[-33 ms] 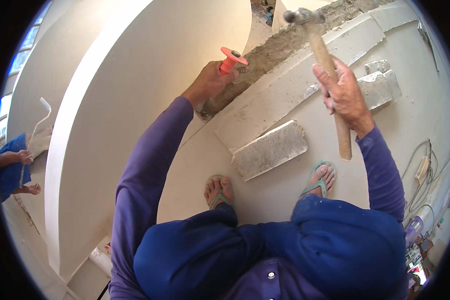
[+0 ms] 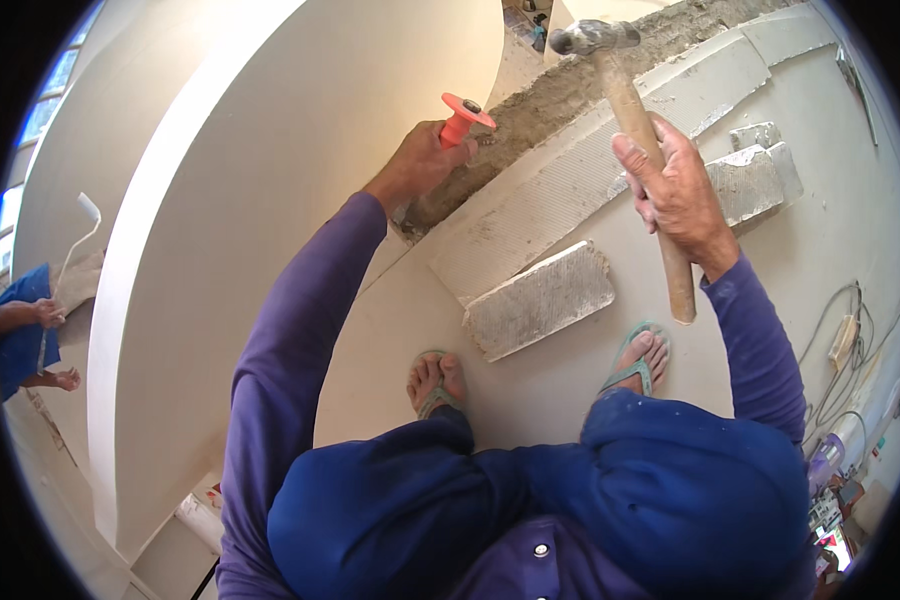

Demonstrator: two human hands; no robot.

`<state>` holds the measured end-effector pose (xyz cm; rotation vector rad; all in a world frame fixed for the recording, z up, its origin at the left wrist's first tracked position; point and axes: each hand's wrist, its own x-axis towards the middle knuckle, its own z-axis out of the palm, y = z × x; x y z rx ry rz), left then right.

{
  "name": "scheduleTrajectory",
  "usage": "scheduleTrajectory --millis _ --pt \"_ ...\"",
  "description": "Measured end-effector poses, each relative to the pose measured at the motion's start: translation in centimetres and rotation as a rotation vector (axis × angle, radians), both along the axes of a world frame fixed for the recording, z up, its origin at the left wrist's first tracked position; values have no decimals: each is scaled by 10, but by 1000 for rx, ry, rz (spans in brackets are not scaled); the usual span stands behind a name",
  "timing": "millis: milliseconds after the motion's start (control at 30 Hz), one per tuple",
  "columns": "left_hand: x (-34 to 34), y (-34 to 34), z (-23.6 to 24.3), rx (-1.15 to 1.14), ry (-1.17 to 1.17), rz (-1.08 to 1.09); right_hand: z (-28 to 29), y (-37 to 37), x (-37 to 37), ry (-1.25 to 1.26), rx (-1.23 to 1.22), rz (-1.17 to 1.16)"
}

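My left hand (image 2: 422, 160) is wrapped round the orange grip of a chisel (image 2: 460, 118) with a wide round hand guard. The chisel's dark metal striking end shows at the guard's centre, while its blade is hidden behind my hand. Below it runs a rough strip of exposed mortar (image 2: 530, 110) beside a curved white wall. My right hand (image 2: 678, 190) grips a hammer (image 2: 625, 95) by its wooden handle. The hammer's metal head is raised, apart from the chisel and farther to the right.
Ridged tile strips (image 2: 545, 210) lie along the mortar. A loose broken block (image 2: 540, 300) lies before my feet, with more broken pieces (image 2: 750, 185) at right. Cables (image 2: 850, 350) coil at far right. At far left, another person's hands (image 2: 55, 315) hold a paint roller (image 2: 90, 207).
My right hand and the hammer have shifted slightly left, with the hammer head a little nearer the chisel. My left hand and the chisel look unmoved.
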<state>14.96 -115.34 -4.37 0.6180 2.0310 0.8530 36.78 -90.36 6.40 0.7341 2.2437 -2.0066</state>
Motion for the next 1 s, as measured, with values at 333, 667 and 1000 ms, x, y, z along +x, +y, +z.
scheduleTrajectory --millis 333,667,1000 --pt "-5 -10 -9 183 25 78 -21 15 -25 -54 276 24" --pt "-5 -8 -7 61 4 77 -17 -28 -64 214 -152 -163" --pt "-8 -10 -12 47 -1 85 -30 -18 -84 101 -123 -63"
